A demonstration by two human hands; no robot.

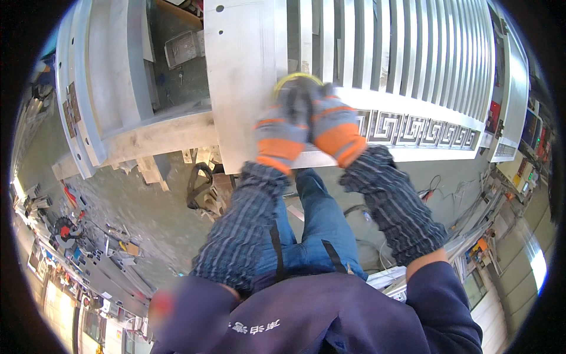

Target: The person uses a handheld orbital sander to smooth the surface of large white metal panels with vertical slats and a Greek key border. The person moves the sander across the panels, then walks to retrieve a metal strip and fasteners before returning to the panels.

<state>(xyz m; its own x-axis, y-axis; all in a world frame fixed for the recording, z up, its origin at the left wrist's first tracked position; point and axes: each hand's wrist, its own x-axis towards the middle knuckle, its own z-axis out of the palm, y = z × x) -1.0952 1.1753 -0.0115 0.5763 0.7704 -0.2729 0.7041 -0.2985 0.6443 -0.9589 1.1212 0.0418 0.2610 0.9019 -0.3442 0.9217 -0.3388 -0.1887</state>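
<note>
Hands in grey-and-orange gloves, left [276, 134] and right [337, 123], set on a pale slatted panel [244, 82]. Both are closed around a dark tool [299, 105] with a yellow rim; blur hides the exact finger placement. The tool sits over the panel's near edge, between the plain left upright and the key-pattern strip [421, 128]. The two-handed grip probably serves to steady it and share the pressure, with the arms reaching forward from the body. The panel lies flat, slats [383, 44] running away from the wearer, presumably so that its face is level and within reach. A beam [159, 134] extends leftward from the panel toward a second frame [115, 59], likely as a support. Knitted sleeves [398, 203] cover the forearms, perhaps against dust. Writing: white characters cross the chest of the dark top [330, 304], upside down in this view. No label can be read on the tool.
</note>
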